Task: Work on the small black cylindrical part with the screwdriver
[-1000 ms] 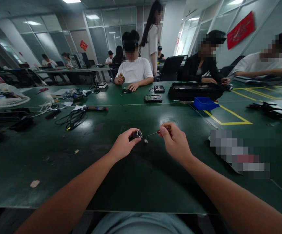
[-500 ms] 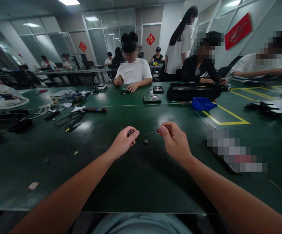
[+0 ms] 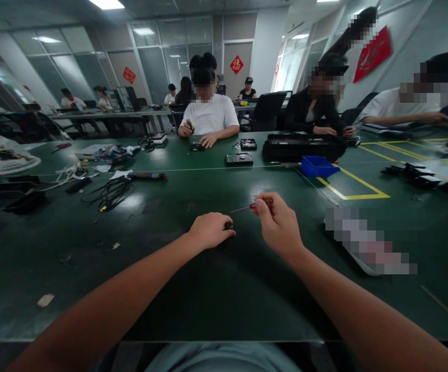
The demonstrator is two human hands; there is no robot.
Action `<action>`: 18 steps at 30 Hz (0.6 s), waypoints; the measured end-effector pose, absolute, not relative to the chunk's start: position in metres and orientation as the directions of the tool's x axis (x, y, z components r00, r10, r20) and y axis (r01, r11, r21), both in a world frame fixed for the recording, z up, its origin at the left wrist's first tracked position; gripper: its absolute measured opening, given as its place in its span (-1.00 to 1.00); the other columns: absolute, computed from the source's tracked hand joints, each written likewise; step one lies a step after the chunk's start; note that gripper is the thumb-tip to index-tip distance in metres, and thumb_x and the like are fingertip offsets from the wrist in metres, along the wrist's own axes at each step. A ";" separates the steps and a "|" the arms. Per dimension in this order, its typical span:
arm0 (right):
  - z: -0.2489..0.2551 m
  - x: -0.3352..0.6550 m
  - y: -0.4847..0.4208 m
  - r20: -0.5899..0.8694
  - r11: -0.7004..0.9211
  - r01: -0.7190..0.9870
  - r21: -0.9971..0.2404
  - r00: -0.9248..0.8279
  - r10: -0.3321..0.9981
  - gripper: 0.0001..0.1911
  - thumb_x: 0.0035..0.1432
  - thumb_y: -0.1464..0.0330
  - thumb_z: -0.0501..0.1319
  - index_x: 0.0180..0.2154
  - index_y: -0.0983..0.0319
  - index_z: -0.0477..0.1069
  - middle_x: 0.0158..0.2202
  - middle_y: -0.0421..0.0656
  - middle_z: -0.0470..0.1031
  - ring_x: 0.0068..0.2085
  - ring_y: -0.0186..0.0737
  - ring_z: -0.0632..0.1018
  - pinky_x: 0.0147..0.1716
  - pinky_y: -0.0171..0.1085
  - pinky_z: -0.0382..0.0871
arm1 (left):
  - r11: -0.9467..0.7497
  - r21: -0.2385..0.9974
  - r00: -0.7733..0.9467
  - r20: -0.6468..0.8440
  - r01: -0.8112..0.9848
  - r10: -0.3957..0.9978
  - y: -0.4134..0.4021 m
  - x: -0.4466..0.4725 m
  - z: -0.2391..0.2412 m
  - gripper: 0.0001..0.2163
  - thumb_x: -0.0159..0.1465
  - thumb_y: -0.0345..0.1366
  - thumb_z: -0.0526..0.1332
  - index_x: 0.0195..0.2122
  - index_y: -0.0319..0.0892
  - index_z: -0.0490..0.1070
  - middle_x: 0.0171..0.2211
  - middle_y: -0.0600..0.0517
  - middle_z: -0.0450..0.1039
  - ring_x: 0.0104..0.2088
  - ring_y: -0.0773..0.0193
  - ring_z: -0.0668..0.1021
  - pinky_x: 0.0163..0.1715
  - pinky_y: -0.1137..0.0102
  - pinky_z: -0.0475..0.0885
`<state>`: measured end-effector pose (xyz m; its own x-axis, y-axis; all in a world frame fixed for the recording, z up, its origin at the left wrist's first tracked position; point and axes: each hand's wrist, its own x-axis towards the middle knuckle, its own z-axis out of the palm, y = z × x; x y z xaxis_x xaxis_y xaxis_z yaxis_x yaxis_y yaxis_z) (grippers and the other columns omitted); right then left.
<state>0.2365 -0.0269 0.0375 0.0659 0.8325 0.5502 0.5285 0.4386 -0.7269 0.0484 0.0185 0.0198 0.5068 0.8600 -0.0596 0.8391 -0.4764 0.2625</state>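
Screwdriver (image 3: 247, 207), thin, with a red grip, sits pinched between the thumb and fingertips of my right hand (image 3: 280, 227). Its bare metal shaft points left and slightly down, just above the green table (image 3: 216, 289). My left hand (image 3: 209, 231) lies palm down on the table just left of the shaft tip, fingers curled low over a small dark part (image 3: 228, 226) that peeks out at the fingertips. I cannot tell whether the hand grips that part or only covers it. The two hands are near each other at the middle of the table, not touching. Farther off, a hard drive (image 3: 239, 159) lies flat, with a blue bin (image 3: 317, 166) to its right beside a long black tray (image 3: 303, 146). Loose black cables (image 3: 110, 194) sprawl at far left. A person in a white shirt (image 3: 208, 116) sits across the table, hands on the surface.
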 end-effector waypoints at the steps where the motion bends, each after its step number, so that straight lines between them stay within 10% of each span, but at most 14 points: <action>1: 0.037 0.237 -0.027 0.551 0.439 0.528 -0.727 0.067 0.832 -0.80 0.38 0.22 0.07 -0.19 0.17 0.38 -0.32 -0.13 0.58 -0.28 -0.13 0.62 -0.26 -0.16 0.44 | -0.482 0.261 0.513 -0.061 0.836 0.856 0.020 0.049 0.019 -0.69 0.30 -0.01 0.21 -0.03 0.00 0.53 -0.07 -0.01 0.56 -0.09 0.03 0.57 -0.21 0.25 0.46; 18: 0.035 0.238 -0.025 0.524 0.425 0.537 -0.729 0.038 0.851 -0.79 0.38 0.20 0.08 -0.20 0.17 0.39 -0.33 -0.12 0.57 -0.28 -0.12 0.62 -0.26 -0.16 0.42 | -0.061 0.812 0.173 -0.050 0.581 0.984 0.045 -0.053 0.040 -0.67 0.27 -0.05 0.19 -0.12 -0.17 0.57 -0.24 -0.05 0.56 -0.49 0.33 0.46 -0.50 0.45 0.28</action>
<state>0.2380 -0.0249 0.0351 0.0377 0.8508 0.5242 0.5372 0.4250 -0.7285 -0.0528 0.0448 0.0397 0.1728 0.9837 -0.0498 0.5808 -0.0609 0.8118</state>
